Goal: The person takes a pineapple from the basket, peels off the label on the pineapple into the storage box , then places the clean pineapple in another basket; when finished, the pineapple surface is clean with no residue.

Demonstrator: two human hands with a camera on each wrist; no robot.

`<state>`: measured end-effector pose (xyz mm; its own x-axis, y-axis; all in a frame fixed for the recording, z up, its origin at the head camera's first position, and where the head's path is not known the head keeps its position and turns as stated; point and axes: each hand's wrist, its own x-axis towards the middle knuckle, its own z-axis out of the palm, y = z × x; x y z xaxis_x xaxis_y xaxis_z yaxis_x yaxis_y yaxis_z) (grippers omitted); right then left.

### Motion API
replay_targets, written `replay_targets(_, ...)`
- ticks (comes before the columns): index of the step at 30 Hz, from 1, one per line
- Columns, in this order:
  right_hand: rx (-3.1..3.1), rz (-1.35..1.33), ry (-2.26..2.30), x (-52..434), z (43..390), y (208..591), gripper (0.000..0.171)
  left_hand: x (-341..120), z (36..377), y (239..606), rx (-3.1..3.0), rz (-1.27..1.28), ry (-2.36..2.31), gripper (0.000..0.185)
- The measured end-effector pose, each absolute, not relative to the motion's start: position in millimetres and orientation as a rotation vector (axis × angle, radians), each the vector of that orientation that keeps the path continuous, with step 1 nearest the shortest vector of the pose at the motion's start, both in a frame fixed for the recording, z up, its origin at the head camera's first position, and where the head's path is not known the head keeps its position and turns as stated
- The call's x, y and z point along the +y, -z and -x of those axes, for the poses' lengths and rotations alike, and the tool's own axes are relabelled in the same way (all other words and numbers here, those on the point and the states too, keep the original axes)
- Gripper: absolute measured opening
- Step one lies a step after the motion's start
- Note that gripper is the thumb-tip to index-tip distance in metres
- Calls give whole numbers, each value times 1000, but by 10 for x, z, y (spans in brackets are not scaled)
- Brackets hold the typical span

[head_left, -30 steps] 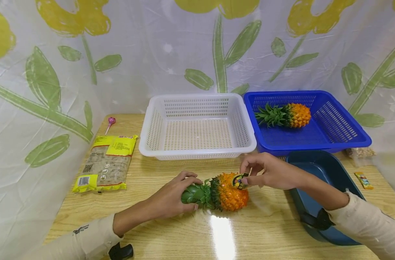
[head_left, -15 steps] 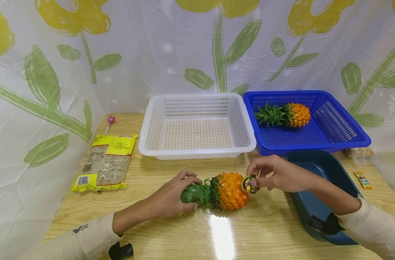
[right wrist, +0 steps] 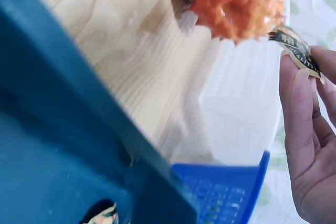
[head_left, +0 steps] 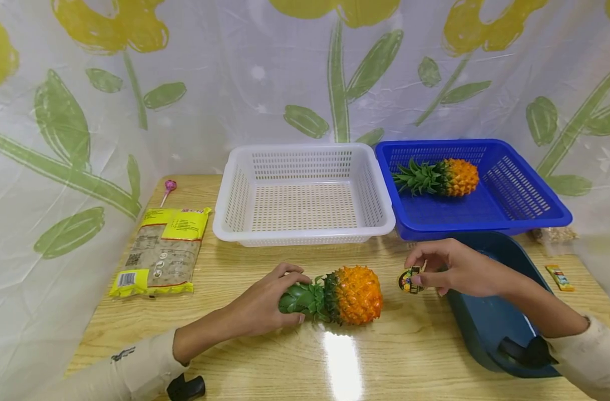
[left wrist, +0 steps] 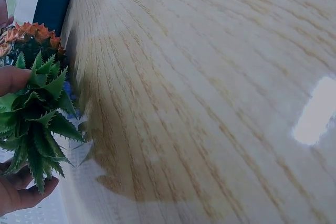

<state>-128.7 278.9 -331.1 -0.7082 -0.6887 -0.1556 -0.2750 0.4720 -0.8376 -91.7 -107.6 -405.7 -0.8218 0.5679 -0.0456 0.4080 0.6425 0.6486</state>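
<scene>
An orange pineapple (head_left: pixel 360 295) with a green leafy crown lies on its side on the wooden table. My left hand (head_left: pixel 269 303) holds it by the crown (left wrist: pixel 37 124), fingers on one side and thumb on the other. To the right of the fruit, my right hand (head_left: pixel 455 270) pinches a small black and yellow label sticker (head_left: pixel 410 279) between thumb and fingers. The sticker, apart from the fruit, shows printed lettering in the right wrist view. A second pineapple (head_left: pixel 460 178) lies in the blue basket (head_left: pixel 515 223) at the back right.
A white basket (head_left: pixel 305 236) stands behind the pineapple. The teal basin (head_left: pixel 485 317) is under my right forearm. On the left are a yellow-and-clear packet (head_left: pixel 169 250) and a lollipop (head_left: pixel 170 186). A small yellow wrapped packet (head_left: pixel 559 277) lies far right.
My right hand has drawn the sticker away from the pineapple's surface and moved it to the right. My left hand has stayed on the crown, and the fruit has kept its place.
</scene>
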Motion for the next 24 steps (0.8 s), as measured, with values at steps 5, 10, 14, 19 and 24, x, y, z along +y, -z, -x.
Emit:
replay_targets(5,2323,742,1110,2925,1276,3292,18,-1078,913,4054,2620,-798,-946,58)
replay_targets(10,2382,735,1103,3062,1269,3297,21,-1083,911,4052,2619,-798,-947,59)
replay_targets(14,2412,693,1089,3177,1258,3289,22,-1082,910,4047,2618,-798,-948,59)
replay_targets(19,2443,649,1063,3319,1260,3282,26,-1079,910,4042,2615,-790,-946,59)
replay_targets(24,2453,660,1060,3472,1293,3323,27,-1074,914,4049,2611,-784,-940,59)
